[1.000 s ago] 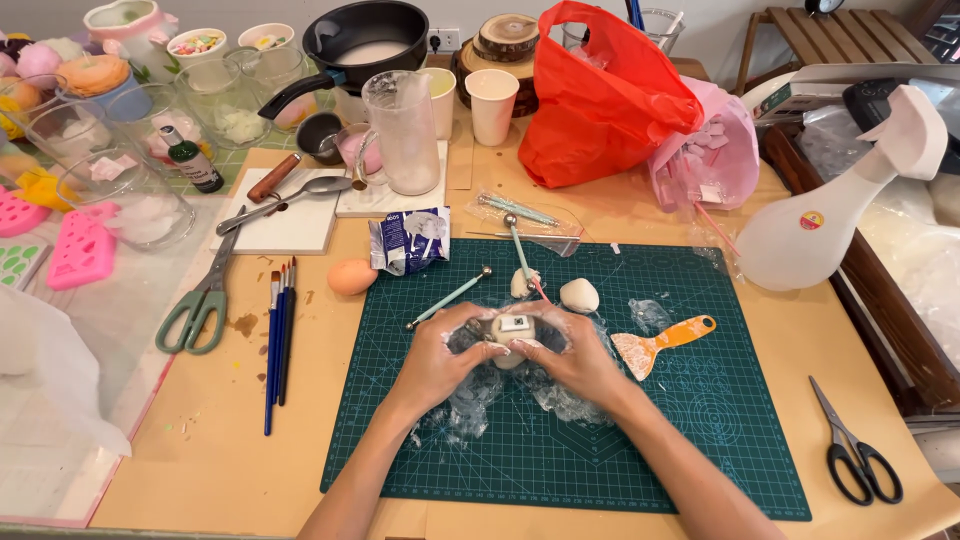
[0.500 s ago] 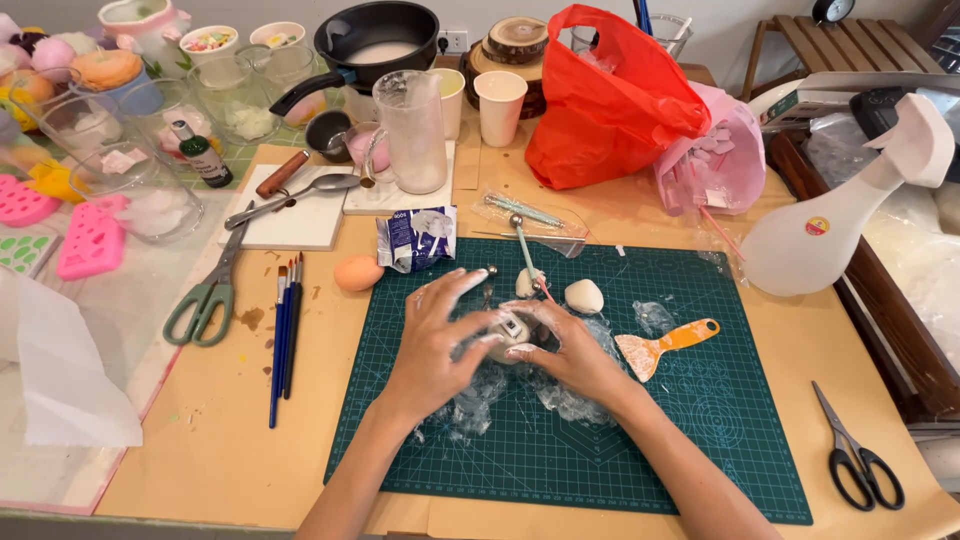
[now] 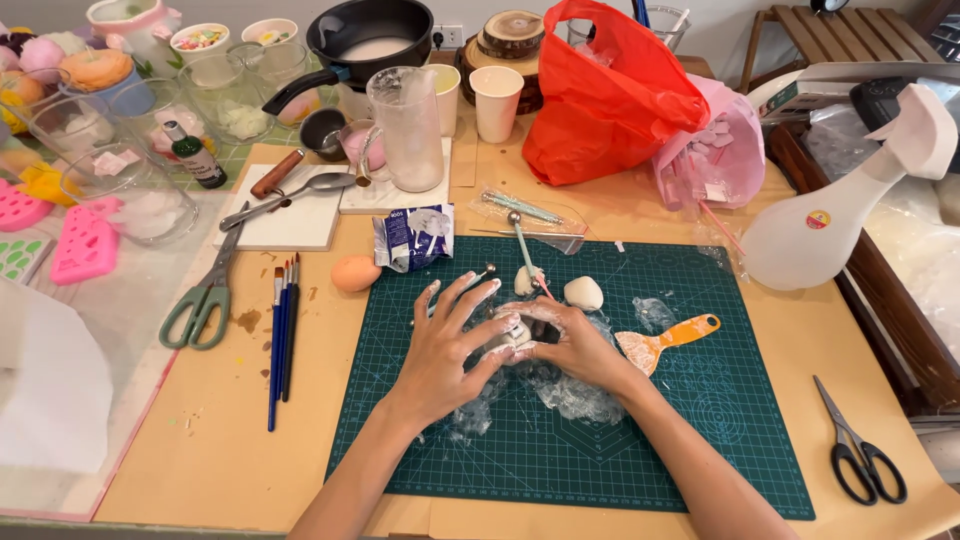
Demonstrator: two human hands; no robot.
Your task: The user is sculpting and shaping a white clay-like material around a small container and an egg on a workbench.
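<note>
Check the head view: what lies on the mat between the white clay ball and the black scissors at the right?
In the head view, the orange-handled scraper lies between the white clay ball and the black scissors, on the green mat. Past it, bare mat and brown paper.

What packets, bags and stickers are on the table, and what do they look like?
Foil packet: at the mat's top left corner, crumpled, blue and silver.
Red bag: at the back, big, bulging plastic.
Pink bag: right of the red bag, smaller, with a white tag.
Spray bottle: far right, white, with a round red and yellow sticker.
Small bottle: back left, dark green, with a white label.
Clear sleeve: above the mat, flat, holding tools.
</note>
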